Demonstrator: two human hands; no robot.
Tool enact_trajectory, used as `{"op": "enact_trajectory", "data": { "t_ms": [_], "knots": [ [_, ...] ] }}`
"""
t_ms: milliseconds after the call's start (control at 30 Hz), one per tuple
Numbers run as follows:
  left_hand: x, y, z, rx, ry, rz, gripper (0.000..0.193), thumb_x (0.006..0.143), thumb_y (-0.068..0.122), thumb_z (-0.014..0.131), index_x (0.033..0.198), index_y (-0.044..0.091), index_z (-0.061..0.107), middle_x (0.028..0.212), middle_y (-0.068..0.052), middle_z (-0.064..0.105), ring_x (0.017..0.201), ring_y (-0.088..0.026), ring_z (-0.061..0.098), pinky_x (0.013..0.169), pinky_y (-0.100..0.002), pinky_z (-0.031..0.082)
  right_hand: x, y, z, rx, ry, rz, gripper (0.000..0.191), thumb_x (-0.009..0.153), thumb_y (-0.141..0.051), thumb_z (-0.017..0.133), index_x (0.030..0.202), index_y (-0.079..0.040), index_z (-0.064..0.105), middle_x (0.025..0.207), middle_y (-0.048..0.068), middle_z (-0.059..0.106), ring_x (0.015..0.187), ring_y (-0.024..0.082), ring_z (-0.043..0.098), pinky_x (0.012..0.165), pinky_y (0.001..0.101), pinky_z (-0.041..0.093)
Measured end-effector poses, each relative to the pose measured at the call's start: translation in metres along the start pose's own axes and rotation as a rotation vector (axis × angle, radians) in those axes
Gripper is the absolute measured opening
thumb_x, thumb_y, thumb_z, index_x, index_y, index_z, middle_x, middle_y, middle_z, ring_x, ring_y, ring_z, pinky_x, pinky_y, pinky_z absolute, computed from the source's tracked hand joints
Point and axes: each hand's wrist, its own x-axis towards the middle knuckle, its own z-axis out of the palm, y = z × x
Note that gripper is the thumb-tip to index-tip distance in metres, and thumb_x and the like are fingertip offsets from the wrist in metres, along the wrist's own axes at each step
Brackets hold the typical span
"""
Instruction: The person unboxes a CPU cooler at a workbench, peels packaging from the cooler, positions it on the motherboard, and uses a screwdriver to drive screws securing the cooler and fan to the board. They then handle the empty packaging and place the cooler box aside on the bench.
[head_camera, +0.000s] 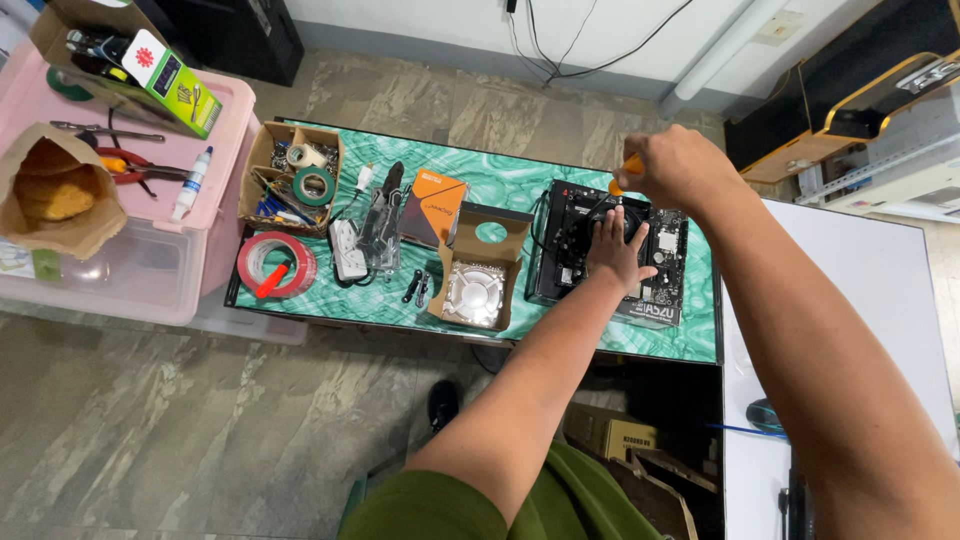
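Motherboard (655, 262) near desk (500, 180) right edge; left hand (615, 248) flat, fingers released; right hand (675, 165) fingers clenched on orange-handled screwdriver (628, 172).

Two bare forearms, olive-green clothing, one dark shoe.

Seen from above: left hand (617, 250) and right hand (675, 165) both uncovered, without gloves, rings, watch or wristband. Forearms bare along their whole visible length, with no sleeve edge in view on either; right arm cut off by the lower right corner before any cuff or hem shows. Olive-green fabric garment (480, 505) at the bottom edge, plain and unpatterned, lightly creased, with a soft fold running down its middle; whether trousers or a shirt hem, impossible to tell. Rounded black shoe toe (443, 403) on the marbled floor just above that fabric, laces and sole hidden.
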Motion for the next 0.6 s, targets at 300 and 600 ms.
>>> {"op": "enact_trajectory", "data": {
  "t_ms": [300,600],
  "knots": [
    [0.0022,-0.0005,-0.0016,0.027,-0.042,-0.005,0.097,0.092,0.077,0.047,0.166,0.031,0.004,0.171,-0.022,-0.014,0.159,-0.036,-0.008,0.127,-0.048,0.001,0.0040,0.0010,-0.0027,-0.019,-0.034,0.005,0.041,0.092,-0.045,0.070,0.119,-0.013,0.071,0.093,0.019,0.076,0.090,0.040,0.073,0.082,0.0506,0.058],
    [0.0040,0.0004,-0.0050,0.037,-0.054,-0.011,0.098,0.092,0.077,0.047,0.166,0.031,0.003,0.171,-0.022,-0.014,0.159,-0.036,-0.009,0.127,-0.048,0.001,0.0094,0.0054,-0.0042,-0.006,-0.060,0.035,0.042,0.092,-0.045,0.070,0.121,-0.014,0.071,0.098,0.020,0.076,0.094,0.041,0.072,0.084,0.0508,0.058]
  ]
}}
